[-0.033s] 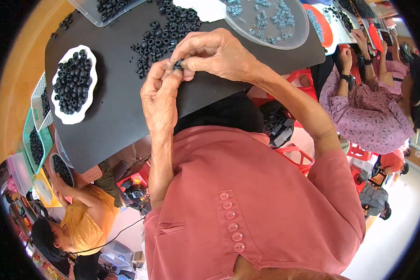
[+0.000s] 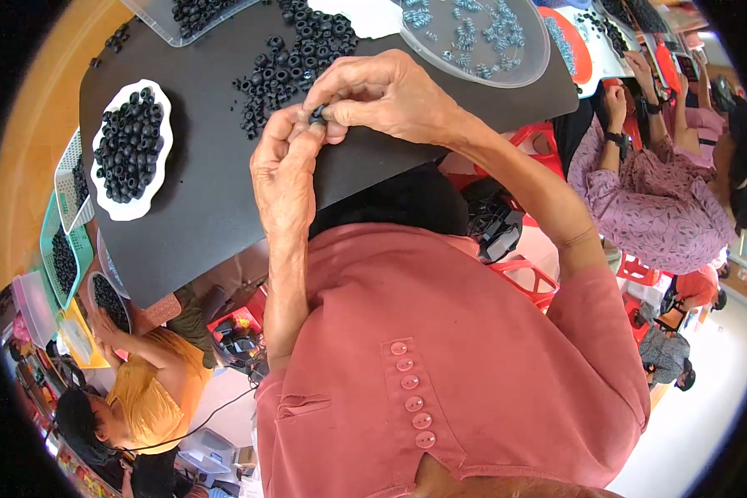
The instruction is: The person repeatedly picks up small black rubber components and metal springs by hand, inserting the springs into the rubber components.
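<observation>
Close together over the dark table (image 2: 207, 191), my two hands meet at one small black ring-shaped piece (image 2: 317, 117). My left hand (image 2: 286, 170) pinches it from below between thumb and fingers. From the right, my right hand (image 2: 390, 100) closes thumb and forefinger on the same piece. The fingers cover most of it, so its details are hidden. Just beyond my fingers lies a loose pile of similar black hollow pieces (image 2: 307, 54). A white scalloped dish (image 2: 165, 124) at the left holds many more black pieces (image 2: 129, 149).
A round clear tray (image 2: 542, 62) with small silvery-blue metal parts stands at the far right. A clear bin (image 2: 174, 37) of black pieces is at the far left. Baskets (image 2: 81, 241) line the left edge. Co-workers sit on both sides, one in yellow (image 2: 162, 390), another in patterned purple (image 2: 639, 199).
</observation>
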`<move>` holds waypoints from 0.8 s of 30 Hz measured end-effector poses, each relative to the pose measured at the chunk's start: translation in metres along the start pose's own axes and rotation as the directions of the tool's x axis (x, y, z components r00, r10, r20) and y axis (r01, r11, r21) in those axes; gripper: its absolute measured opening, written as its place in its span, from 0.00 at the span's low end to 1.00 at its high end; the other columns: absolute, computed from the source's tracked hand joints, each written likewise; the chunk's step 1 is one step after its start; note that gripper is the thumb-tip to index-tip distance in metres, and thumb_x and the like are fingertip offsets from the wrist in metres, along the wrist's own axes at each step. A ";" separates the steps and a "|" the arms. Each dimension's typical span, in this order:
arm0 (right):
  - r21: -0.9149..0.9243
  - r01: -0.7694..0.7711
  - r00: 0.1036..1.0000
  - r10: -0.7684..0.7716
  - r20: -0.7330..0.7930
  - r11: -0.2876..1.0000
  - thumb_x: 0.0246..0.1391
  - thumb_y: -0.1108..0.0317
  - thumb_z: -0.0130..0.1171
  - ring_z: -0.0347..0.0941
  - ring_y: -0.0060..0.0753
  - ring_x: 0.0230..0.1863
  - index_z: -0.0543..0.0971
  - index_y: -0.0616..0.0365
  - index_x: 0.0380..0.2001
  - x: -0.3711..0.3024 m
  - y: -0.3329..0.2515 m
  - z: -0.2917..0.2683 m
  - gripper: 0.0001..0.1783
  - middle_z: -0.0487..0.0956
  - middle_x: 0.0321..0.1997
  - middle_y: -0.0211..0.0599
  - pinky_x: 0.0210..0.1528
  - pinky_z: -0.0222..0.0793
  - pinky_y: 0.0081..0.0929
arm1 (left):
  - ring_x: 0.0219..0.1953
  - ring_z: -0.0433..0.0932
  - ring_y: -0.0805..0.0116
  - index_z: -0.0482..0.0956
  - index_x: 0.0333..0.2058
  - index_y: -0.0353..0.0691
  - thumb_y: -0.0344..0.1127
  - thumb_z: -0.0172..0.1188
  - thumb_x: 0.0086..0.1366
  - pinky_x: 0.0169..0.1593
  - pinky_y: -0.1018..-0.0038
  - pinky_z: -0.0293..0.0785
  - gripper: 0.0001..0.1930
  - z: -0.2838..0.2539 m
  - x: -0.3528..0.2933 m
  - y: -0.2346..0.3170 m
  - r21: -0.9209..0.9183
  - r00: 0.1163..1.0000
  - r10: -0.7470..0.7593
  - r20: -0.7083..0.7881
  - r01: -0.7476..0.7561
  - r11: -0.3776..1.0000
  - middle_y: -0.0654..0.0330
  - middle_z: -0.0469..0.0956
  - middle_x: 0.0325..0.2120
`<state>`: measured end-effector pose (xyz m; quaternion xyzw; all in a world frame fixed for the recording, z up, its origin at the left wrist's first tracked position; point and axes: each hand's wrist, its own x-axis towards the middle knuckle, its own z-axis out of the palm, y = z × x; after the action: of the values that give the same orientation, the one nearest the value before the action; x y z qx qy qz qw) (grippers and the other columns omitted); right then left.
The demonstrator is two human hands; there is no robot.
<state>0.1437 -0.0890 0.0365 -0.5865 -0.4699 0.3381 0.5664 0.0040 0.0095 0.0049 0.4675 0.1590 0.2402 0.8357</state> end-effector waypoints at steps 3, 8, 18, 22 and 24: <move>-0.042 -0.001 1.000 -0.001 -0.030 0.999 0.49 0.79 0.55 0.76 0.21 0.27 0.80 0.64 0.35 -0.002 -0.001 0.000 0.09 0.79 0.26 0.34 0.34 0.72 0.19 | 0.34 0.77 0.74 0.74 0.40 0.29 0.25 0.51 0.62 0.44 0.79 0.71 0.09 0.001 0.000 0.001 0.021 1.000 -0.019 0.009 0.019 1.000 0.58 0.78 0.30; -0.242 0.086 0.994 -0.099 -0.039 0.966 0.45 0.78 0.56 0.78 0.24 0.25 0.82 0.62 0.32 -0.002 -0.005 -0.001 0.10 0.80 0.23 0.35 0.33 0.73 0.20 | 0.33 0.77 0.74 0.75 0.40 0.29 0.26 0.51 0.62 0.44 0.79 0.71 0.09 0.000 -0.001 0.000 0.054 1.000 -0.018 0.012 0.018 0.998 0.58 0.79 0.30; -0.413 0.213 0.968 -0.249 -0.034 0.885 0.46 0.78 0.57 0.77 0.27 0.27 0.81 0.60 0.34 -0.003 -0.005 0.005 0.10 0.78 0.30 0.37 0.31 0.73 0.22 | 0.30 0.72 0.82 0.75 0.39 0.33 0.26 0.53 0.62 0.37 0.86 0.66 0.08 -0.003 -0.001 -0.002 0.240 0.999 -0.002 -0.050 0.014 0.971 0.65 0.76 0.28; -0.277 0.110 0.991 -0.128 -0.049 0.955 0.49 0.78 0.58 0.76 0.22 0.27 0.80 0.61 0.35 -0.004 -0.008 0.007 0.08 0.78 0.32 0.34 0.32 0.72 0.18 | 0.33 0.74 0.77 0.75 0.40 0.32 0.26 0.52 0.62 0.39 0.83 0.68 0.08 -0.005 0.001 -0.006 0.203 0.999 0.010 -0.050 0.000 0.979 0.62 0.77 0.30; -0.137 0.039 0.995 -0.050 -0.081 0.990 0.50 0.79 0.57 0.76 0.21 0.28 0.80 0.63 0.34 -0.004 -0.002 0.007 0.07 0.78 0.31 0.33 0.32 0.72 0.18 | 0.30 0.72 0.80 0.75 0.38 0.33 0.26 0.52 0.62 0.38 0.84 0.67 0.07 0.002 -0.001 -0.003 0.173 0.998 0.016 -0.061 -0.005 0.985 0.65 0.76 0.28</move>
<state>0.1360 -0.0905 0.0372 -0.6266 -0.4805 0.2678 0.5520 0.0054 0.0062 0.0030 0.5313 0.2025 0.2442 0.7856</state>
